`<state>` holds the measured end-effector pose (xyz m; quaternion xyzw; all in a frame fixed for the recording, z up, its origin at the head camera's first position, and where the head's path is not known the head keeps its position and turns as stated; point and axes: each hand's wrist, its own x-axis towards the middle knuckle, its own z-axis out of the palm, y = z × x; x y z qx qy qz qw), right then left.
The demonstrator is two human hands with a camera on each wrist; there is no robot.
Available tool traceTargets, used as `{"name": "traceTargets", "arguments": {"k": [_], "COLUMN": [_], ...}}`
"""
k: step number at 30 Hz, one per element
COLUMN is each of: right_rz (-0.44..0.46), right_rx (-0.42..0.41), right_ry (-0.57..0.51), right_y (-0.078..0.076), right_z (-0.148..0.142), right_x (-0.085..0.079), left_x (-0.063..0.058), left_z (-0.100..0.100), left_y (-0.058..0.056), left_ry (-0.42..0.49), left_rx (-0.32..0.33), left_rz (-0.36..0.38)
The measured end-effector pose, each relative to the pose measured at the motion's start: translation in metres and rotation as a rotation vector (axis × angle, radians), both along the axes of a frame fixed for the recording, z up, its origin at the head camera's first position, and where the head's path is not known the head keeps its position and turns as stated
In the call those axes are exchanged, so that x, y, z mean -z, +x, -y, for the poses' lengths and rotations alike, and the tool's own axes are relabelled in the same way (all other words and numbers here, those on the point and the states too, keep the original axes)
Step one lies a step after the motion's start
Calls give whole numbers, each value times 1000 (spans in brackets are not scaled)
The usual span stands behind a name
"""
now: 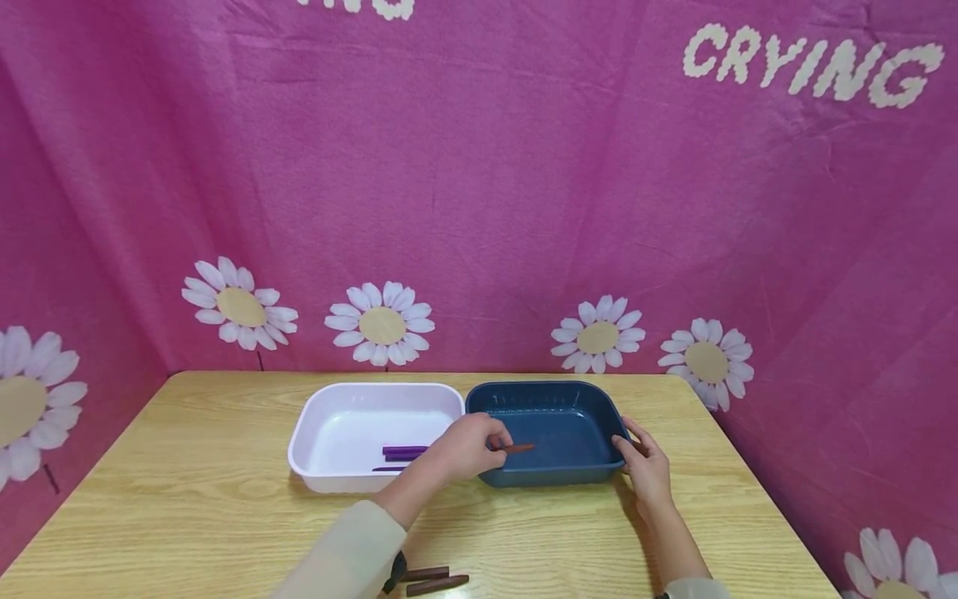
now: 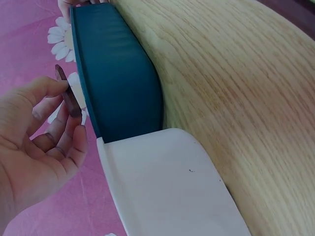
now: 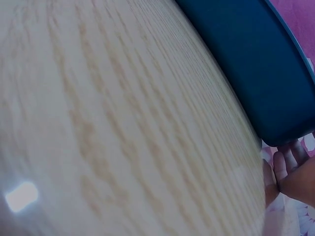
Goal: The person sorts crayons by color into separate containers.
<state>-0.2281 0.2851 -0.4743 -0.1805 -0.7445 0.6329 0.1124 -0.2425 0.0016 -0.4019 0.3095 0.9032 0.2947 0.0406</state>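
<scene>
Two brown sticks (image 1: 437, 585) lie toward the worktop (image 1: 539, 532)'s near edge. Nearer its far edge, my left grip (image 1: 467, 448), almost closed, pinches a third stick (image 1: 520, 448) above the navy tray (image 1: 554, 477); my right grip (image 1: 649, 470) clasps that tray's right end.

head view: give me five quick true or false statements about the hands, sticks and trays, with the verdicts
1. The left hand pinches a brown stick. True.
2. Purple sticks lie in the white tray. True.
3. The right hand holds the rim of the white tray. False: it holds the dark blue tray.
4. In the head view, the white tray stands to the right of the dark blue one. False: it stands to the left.
5. More brown sticks lie on the table, outside both trays. True.
</scene>
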Motion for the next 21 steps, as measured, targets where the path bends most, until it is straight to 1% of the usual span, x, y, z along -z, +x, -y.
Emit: {"name": "traceTargets", "arguments": {"k": [3,7,12,16,21], "right_rz": [3,10,-7,-5,-1], "right_rx": [-2,-10,-6,-10,-10], "right_ry": [-12,-31,-58,-69,-73], "right_y": [1,1,1,0,0], "right_z": [-1,-1,-2,-2,-1], "right_x": [0,0,-2,-2,0], "left_x": [1,0,-1,3,10], "left_z": [-4,-10,-16,-20,-21], "left_y": [-1,-1,-2,-5,-8], "left_ry": [-25,-33,-49,-75,-121], "left_rx": [-13,-26,-28,-34,-40], "left_rz": [16,50,60,70,54]}}
